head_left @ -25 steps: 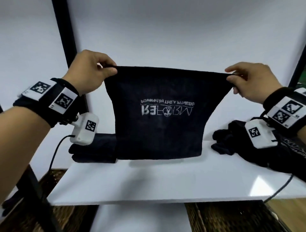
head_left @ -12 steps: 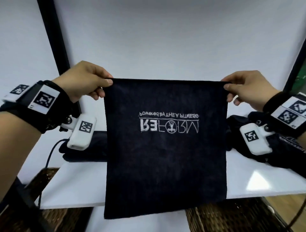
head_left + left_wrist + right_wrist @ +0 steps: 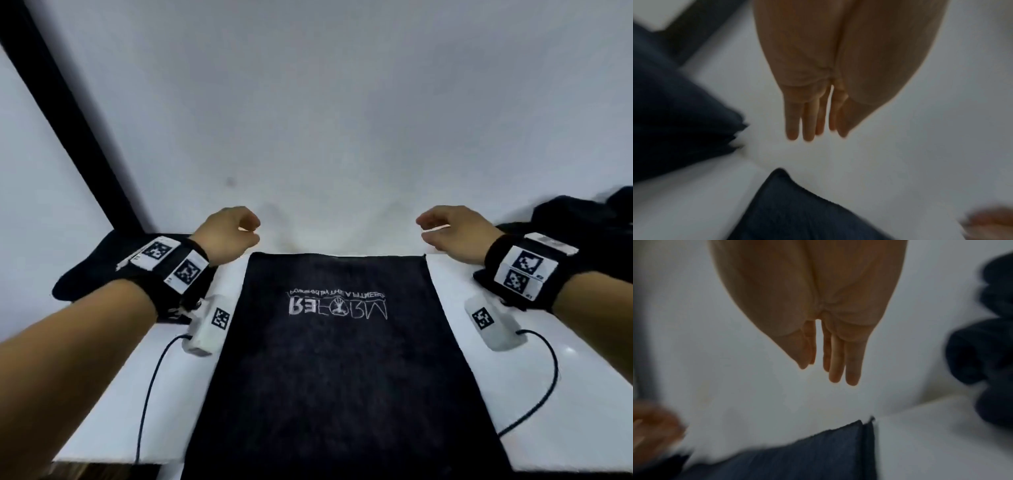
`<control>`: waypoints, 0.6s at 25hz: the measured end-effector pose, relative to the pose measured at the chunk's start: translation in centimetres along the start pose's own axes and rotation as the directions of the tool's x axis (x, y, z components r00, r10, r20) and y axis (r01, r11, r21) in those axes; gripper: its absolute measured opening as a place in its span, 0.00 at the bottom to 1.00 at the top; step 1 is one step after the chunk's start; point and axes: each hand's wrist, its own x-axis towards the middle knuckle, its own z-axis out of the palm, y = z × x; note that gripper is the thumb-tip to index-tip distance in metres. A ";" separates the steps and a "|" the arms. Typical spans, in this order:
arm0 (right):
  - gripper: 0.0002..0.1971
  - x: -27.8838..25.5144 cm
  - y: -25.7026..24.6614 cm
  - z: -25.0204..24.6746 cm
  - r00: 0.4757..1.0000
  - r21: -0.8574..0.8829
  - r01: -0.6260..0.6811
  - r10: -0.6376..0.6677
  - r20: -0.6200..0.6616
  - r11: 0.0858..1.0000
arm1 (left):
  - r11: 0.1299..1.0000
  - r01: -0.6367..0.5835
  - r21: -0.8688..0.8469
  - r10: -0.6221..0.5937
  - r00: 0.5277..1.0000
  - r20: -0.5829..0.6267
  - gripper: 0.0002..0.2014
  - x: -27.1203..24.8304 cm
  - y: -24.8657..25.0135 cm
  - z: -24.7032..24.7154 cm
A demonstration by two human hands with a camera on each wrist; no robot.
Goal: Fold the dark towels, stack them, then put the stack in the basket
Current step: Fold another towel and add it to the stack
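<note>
A dark towel [image 3: 335, 359] with white upside-down lettering lies spread flat on the white table [image 3: 548, 394], its near end hanging over the front edge. My left hand [image 3: 251, 233] hovers just above the towel's far left corner and holds nothing. My right hand [image 3: 423, 228] hovers above the far right corner, also empty. In the left wrist view the fingers [image 3: 809, 126] are straight above the towel corner [image 3: 797, 207]. The right wrist view shows straight fingers [image 3: 836, 366] above the other corner [image 3: 828, 451].
A folded dark towel [image 3: 102, 267] lies at the table's far left, seen again as a dark towel [image 3: 674, 121]. A crumpled dark pile [image 3: 582, 216] sits at the far right. A black post [image 3: 68, 113] leans at the left. Wrist-camera cables trail over the table.
The towel was held up by its top corners; it now lies flat on the table, and both hands have let go and lifted slightly off the far corners.
</note>
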 end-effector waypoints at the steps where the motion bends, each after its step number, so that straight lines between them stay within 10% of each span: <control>1: 0.11 -0.2 0.1 0.2 0.994 -0.148 0.080 -0.068 0.083 0.986 | 0.986 -0.098 0.137 0.084 0.991 0.105 0.11 -0.9 0.3 0.3; 5: 0.24 -1.4 0.0 2.3 0.823 -0.489 0.395 -0.062 0.565 0.777 | 0.808 -0.394 0.438 0.067 0.799 0.597 0.37 -4.0 1.1 3.2; 8: 0.40 0.3 0.3 3.5 0.759 -0.607 0.441 0.087 0.646 0.661 | 0.731 -0.370 0.573 -0.134 0.746 0.653 0.55 -1.9 0.6 4.5; 15: 0.46 2.1 0.5 4.3 0.780 -0.656 0.449 0.092 0.619 0.607 | 0.706 -0.377 0.599 -0.152 0.745 0.649 0.55 1.5 -0.4 5.7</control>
